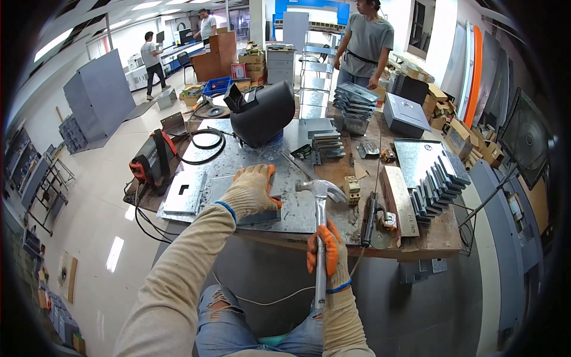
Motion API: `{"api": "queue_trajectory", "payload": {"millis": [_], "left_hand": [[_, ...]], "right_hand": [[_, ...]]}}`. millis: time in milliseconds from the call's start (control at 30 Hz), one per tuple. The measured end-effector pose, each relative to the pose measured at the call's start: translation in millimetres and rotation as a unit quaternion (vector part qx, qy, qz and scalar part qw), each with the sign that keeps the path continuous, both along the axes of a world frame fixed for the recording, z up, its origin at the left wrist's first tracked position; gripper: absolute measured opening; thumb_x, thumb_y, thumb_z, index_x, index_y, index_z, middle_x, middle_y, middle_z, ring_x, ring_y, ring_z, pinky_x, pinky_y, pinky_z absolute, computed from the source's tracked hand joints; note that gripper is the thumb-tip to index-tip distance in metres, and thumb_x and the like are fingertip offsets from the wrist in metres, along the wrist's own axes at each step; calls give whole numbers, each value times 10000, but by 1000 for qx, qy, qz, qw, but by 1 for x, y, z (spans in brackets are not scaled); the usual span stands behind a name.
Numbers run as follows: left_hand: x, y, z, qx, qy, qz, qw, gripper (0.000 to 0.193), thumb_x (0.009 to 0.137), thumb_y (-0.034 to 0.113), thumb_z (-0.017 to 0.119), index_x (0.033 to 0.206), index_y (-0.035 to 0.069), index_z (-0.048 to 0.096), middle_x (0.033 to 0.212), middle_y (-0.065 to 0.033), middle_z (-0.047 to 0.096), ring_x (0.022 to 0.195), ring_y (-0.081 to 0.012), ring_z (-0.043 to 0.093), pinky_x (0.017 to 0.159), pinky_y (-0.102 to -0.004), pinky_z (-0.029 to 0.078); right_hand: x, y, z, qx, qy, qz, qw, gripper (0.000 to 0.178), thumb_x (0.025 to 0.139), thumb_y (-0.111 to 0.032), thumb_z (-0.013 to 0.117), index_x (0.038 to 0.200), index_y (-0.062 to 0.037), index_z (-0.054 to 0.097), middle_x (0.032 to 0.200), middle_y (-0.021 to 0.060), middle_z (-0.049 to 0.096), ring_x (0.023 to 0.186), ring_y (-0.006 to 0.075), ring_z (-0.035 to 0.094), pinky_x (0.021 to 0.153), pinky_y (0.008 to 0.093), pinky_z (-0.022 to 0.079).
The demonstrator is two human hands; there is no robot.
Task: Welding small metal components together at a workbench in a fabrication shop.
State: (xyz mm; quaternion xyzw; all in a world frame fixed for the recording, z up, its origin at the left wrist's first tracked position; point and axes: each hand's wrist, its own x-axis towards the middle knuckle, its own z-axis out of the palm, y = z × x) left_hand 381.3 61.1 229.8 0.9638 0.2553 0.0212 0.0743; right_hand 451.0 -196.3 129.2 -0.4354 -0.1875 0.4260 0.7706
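Note:
In my right hand [334, 253], gloved in cream knit with orange fingertips, is a metal claw hammer [320, 208]. Its fingers wrap the handle, and the head points up over the near edge of the bench. My left hand [248, 189], in a matching glove, presses over a grey sheet-metal piece [262, 219] on the steel-topped bench [297, 215], its thumb at the piece's right side. Much of that piece is hidden under the hand. Left of it lies a pale metal plate [176, 199] with a dark cut-out.
A black welding helmet [264, 116] and a red-and-black machine [151, 160] stand beyond my left hand. Stacked brackets [328, 144], a wooden block [399, 199], tape measure [389, 221] and a row of metal parts [439, 187] occupy the right. A person [367, 44] stands across the bench.

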Motion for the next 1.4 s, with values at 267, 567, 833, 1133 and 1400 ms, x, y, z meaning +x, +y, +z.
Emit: {"api": "queue_trajectory", "payload": {"millis": [267,567,833,1133,1400], "left_hand": [[0,-1,3,-3,7,3,1000,994,714,470,938,1521,57,529,1479,-154,613,1376,-358,553,1223,-472,369],[0,0,2,-7,6,-1,1000,1002,712,471,933,1527,53,529,1509,-164,597,1397,-357,543,1238,-474,359],[-5,14,-1,-32,-16,-40,999,977,749,453,900,1545,38,512,1528,-189,581,1414,-399,523,1243,-487,363],[-8,7,14,-69,-1,-38,997,936,781,422,880,1548,35,508,1546,-199,571,1428,-429,503,1226,-499,393],[-11,13,7,-63,-17,-45,997,933,779,402,889,1551,44,505,1549,-199,569,1428,-422,505,1221,-495,403]], "right_hand": [[-9,1,5,-12,3,-11,1000,552,1122,-291,563,1618,-130,379,765,99,564,431,157,487,323,321,406],[-4,-4,7,-4,-7,11,1000,585,1124,-289,560,1647,-123,356,767,97,578,438,149,492,329,313,410],[-5,-5,9,-18,-23,1,1000,595,1122,-292,566,1644,-105,351,760,93,575,433,143,487,329,310,404],[-11,-3,22,-53,12,12,998,611,1114,-302,586,1638,-96,349,753,85,563,430,142,481,332,309,396],[-5,-6,16,-35,10,7,999,593,1111,-305,593,1622,-110,363,750,84,562,432,148,488,333,311,398]]}}
